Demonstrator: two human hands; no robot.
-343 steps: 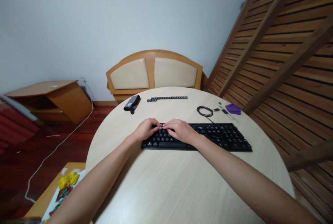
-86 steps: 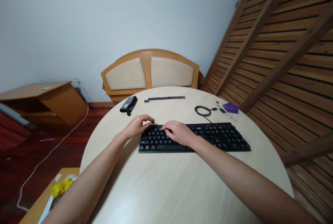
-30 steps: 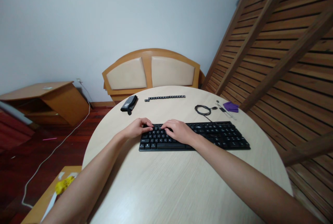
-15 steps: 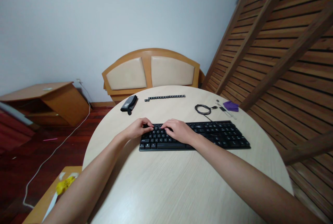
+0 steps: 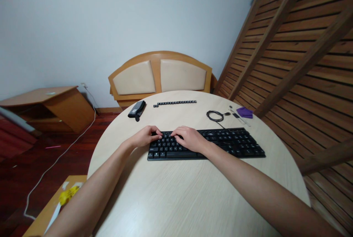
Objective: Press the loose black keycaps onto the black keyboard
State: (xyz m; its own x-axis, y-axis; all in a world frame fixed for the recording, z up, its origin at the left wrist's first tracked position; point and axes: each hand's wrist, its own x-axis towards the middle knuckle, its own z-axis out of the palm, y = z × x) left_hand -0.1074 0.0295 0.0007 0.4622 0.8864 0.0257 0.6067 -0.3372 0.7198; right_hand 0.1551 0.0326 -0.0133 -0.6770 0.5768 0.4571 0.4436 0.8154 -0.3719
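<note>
A black keyboard (image 5: 182, 154) lies on the round pale wooden table (image 5: 176, 196), its cable coming out at the back. My left hand (image 5: 143, 136) is at the keyboard's upper left corner. Its thumb and index fingertips are close together at the keys; whatever may be between them is too small to make out. Over the left-middle keys rests my right hand (image 5: 189, 138), index finger and thumb apart and touching the keys, the other fingers curled under. Several loose keycaps (image 5: 176, 102) form a row farther back, with a couple just in front of the row's left end.
A dark folded pouch (image 5: 137, 109) sits at the back left. To the right are the coiled cable (image 5: 215, 115), a thin wire tool (image 5: 241, 118) and a purple cloth (image 5: 244, 112). A slatted wooden panel (image 5: 303, 64) leans beside the table; a headboard (image 5: 160, 71) stands behind.
My left hand has shifted very slightly to the left at the keys. My right hand, the keyboard and the keycap row look the same.
</note>
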